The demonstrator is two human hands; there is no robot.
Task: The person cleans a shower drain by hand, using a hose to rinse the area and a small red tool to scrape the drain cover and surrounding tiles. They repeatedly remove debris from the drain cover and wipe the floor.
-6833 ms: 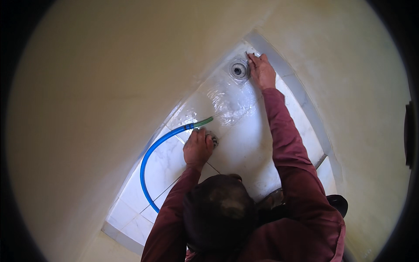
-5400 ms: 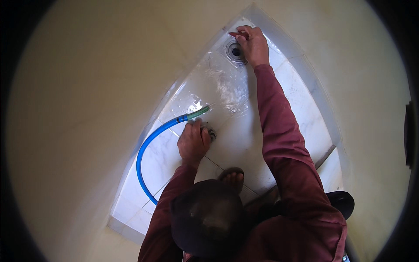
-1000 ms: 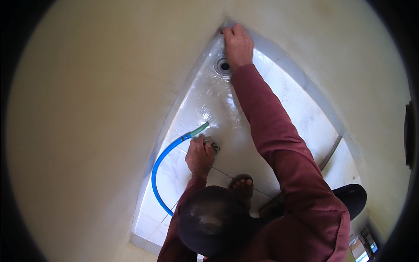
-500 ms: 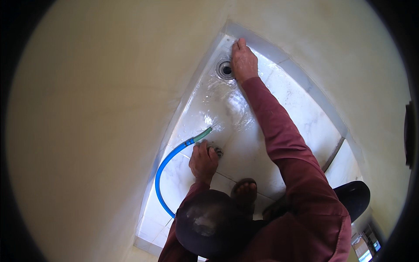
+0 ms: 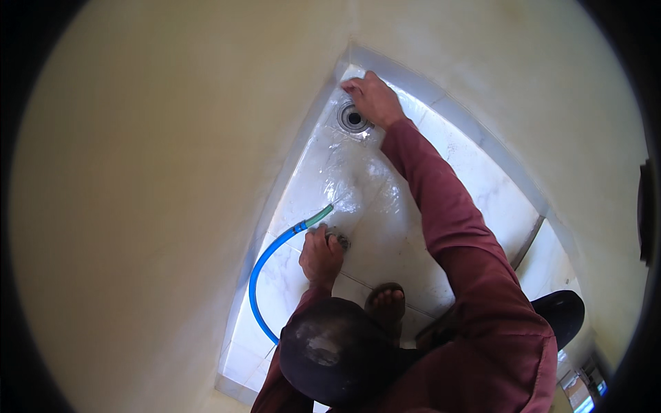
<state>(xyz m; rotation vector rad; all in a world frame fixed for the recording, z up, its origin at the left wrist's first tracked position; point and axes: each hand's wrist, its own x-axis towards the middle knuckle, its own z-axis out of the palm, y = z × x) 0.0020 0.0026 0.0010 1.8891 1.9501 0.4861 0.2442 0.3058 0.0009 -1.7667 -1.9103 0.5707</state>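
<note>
Wet light marble-look tiles slope into a corner where a round metal floor drain [image 5: 354,119] sits with a dark hole in its middle. Just beyond the drain, my right hand [image 5: 376,100] is low over the wet floor, bent to the left, fingers loosely apart with nothing visible in them. My left hand [image 5: 321,256] is closed on a round metal drain cover [image 5: 343,240], which it partly hides. Close by that hand lies a blue hose [image 5: 259,270] with a green end piece [image 5: 319,216]; water runs from its tip toward the drain.
Plain cream walls [image 5: 151,193] rise on both sides, with a grey-white skirting strip [image 5: 468,131] along their foot. My sandalled foot [image 5: 387,299] stands on the tiles. A dark rounded knee [image 5: 330,352] fills the lower middle.
My right hand has turned from pointing toward the corner to bending left, past the drain. My left hand stays on the drain cover. The hose has hardly moved, and water keeps flowing.
</note>
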